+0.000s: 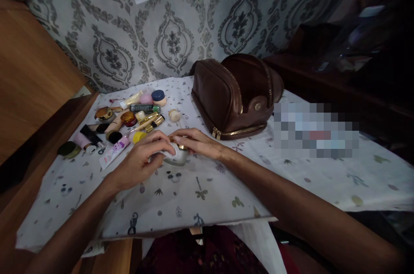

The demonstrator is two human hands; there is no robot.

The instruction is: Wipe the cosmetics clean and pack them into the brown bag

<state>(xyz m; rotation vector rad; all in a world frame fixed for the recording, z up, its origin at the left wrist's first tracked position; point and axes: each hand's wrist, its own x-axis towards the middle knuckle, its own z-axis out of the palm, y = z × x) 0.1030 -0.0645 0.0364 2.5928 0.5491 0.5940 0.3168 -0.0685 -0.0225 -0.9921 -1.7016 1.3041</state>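
Observation:
On the cloth in front of me stands a small frosted glass jar (177, 161) with a gold lid (183, 147). My right hand (202, 143) is closed over the top of the jar, its fingers bent around the lid. A crumpled white tissue or wipe (168, 151) is pinched in my left hand (140, 159) and pressed against the jar's near left side. Just behind my left hand lie a yellow round item (139, 137) and a white-and-purple tube (114, 152). My fingers hide part of the jar.
Makeup items cover the table's left part, among them a blue-lidded jar (158, 96), a dark green tube (144, 108) and an amber-lidded jar (128, 118). A brown leather bag (220, 97) stands unzipped at the back right. A blurred-out item (315, 131) lies further right.

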